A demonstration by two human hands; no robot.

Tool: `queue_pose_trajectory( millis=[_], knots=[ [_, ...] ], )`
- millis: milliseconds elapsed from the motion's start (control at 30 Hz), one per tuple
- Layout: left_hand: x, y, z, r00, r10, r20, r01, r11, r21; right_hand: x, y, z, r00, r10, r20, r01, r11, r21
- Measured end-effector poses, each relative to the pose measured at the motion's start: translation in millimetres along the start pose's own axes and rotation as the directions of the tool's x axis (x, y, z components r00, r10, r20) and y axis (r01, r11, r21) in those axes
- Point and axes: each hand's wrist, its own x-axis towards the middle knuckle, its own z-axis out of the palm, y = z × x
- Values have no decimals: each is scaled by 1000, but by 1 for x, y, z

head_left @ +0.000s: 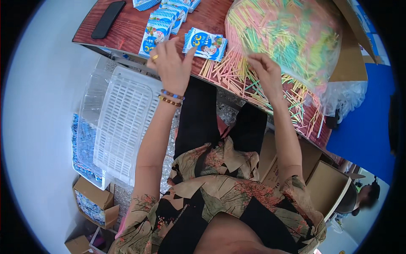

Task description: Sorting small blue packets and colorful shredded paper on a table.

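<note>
small blue-and-white packet, flat, perhaps cartoon-printed, pastel straws beside

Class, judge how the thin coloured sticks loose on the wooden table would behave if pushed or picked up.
The sticks look thin and light, so a push would probably scatter them. Being slender, they may roll toward the table edge. The right hand touches them; pinching one alone seems fiddly.

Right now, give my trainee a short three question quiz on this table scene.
1. True or false: the left hand touches a blue and white packet.
2. What does the right hand rest on? A) loose coloured sticks B) the black phone C) the white basket
3. Fill in: most sticks sit in a clear ___.

Key: 1 true; 2 A; 3 bag.
</note>
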Motion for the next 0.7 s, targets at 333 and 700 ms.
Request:
queue_pose_trajectory(
  millis=[333,700],
  knots=[
    [4,12,17,988,-117,98,100,982,158,-25,7,7,999,-5,-47,9,996,88],
    [-2,12,9,986,-132,-105,82,920,-384,-30,-16,8,995,-98,-36,100,994,47]
  ],
)
